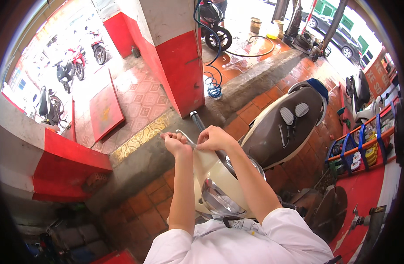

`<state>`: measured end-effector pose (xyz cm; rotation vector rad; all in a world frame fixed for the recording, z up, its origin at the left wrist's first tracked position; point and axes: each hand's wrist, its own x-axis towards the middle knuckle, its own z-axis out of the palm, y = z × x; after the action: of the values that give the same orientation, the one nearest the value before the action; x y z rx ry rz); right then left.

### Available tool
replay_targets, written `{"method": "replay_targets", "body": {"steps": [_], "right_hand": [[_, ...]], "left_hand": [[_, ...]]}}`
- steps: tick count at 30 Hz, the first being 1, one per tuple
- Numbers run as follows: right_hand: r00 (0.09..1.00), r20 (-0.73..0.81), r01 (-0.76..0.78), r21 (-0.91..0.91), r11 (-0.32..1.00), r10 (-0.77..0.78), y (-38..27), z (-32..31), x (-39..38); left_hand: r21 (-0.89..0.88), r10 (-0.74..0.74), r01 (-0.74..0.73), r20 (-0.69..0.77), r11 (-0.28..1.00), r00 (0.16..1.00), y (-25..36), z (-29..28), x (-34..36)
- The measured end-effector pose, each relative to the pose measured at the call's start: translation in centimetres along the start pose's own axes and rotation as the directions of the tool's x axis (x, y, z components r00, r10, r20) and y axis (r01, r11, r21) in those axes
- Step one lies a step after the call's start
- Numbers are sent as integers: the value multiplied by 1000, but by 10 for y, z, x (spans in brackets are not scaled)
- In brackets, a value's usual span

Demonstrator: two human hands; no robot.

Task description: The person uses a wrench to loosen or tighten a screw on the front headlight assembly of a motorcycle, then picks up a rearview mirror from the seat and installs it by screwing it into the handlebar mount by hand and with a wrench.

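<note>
A cream scooter stands in front of me, its front cover point(202, 163) and clear headlamp point(219, 198) below my forearms. My left hand point(175, 143) is closed in a pinch beside the silver brake lever point(185, 136); a small thin end shows at its fingertips, too little to name. My right hand point(216, 139) bends over the handlebar, thumb and fingers pinched at the lever's base. What it pinches is hidden. Beyond the hands sticks out the black handlebar grip point(196, 119). On the brown seat point(265, 132) lie a wrench point(282, 135) and two oval mirrors point(294, 113) with dark stems.
A red and white pillar point(177, 66) rises just past the grip. A coiled blue hose point(214, 90) hangs by it. To the right is a rack point(362, 147) of bottles and small parts. A concrete ledge point(237, 94) crosses the tiled floor. Several motorbikes stand farther off.
</note>
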<state>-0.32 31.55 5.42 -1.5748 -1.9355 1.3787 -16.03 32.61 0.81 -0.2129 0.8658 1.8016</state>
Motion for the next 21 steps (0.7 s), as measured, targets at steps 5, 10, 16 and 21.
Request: {"method": "replay_targets", "body": {"steps": [5, 10, 16, 21], "right_hand": [[999, 12, -30, -36, 999, 31, -5, -2, -3], [993, -101, 50, -101, 994, -60, 5, 8, 4], [998, 51, -55, 227, 972, 44, 6, -2, -2], [996, 84, -2, 240, 971, -19, 7, 1, 1]], "left_hand": [[107, -272, 257, 166, 960, 948, -6, -1, 26], [611, -724, 418, 426, 673, 543, -19, 43, 45], [562, -624, 363, 386, 743, 680, -14, 66, 14], [177, -277, 240, 222, 954, 935, 6, 17, 14]]}}
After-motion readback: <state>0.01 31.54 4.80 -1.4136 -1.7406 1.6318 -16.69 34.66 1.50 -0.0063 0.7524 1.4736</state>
